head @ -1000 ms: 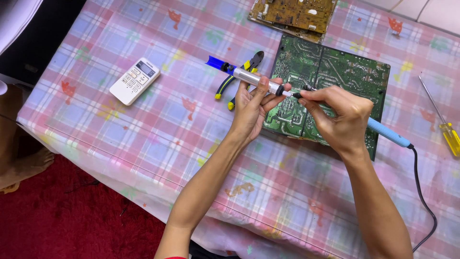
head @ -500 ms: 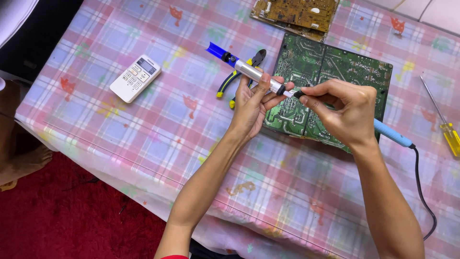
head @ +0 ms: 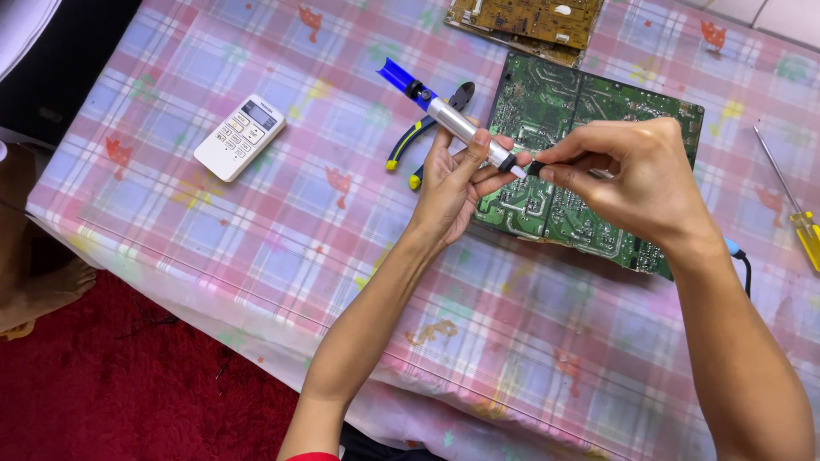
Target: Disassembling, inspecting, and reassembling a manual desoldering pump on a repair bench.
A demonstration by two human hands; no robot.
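My left hand (head: 457, 183) grips a silver and blue desoldering pump (head: 444, 115), its tip pointing right and down over a green circuit board (head: 589, 111). My right hand (head: 636, 179) holds a soldering iron; only its dark tip (head: 536, 167) and the blue end of its handle (head: 731, 248) show past my fingers. The iron's tip meets the pump's white nozzle just above the board's left part. A black cord (head: 746, 275) runs off from the handle behind my right wrist.
A checked pink and blue cloth (head: 282, 230) covers the table. Blue and yellow handled cutters (head: 418, 145) lie left of the board, a white remote (head: 239, 137) farther left. A brown circuit board (head: 530, 19) sits at the back, a yellow screwdriver (head: 794, 209) at the right. Red carpet (head: 128, 393) lies below.
Both hands have lifted slightly and drawn closer together over the board. The pump has tilted up, and my right hand now covers most of the iron's handle.
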